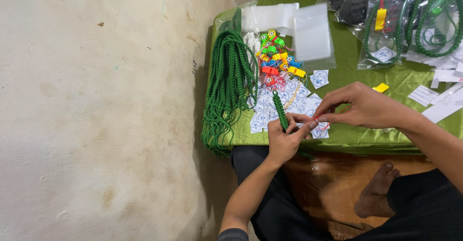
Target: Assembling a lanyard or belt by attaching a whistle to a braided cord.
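My left hand (285, 137) grips a braided green cord (279, 109) that sticks up from my fist toward the table. My right hand (362, 107) pinches a thin red string (324, 125) right beside the left thumb, over small round white paper tags (289, 98) spread on the green tablecloth (357, 77). A pile of small coloured plastic whistles (277, 57) in green, yellow, orange and blue lies just beyond the tags.
A thick bundle of green cords (228, 82) hangs over the table's left edge. Clear plastic bags (312, 38) and bagged green cords (386, 24) lie at the back and right. A yellow whistle (381, 87) sits near my right hand. My bare foot (378, 192) rests below the table.
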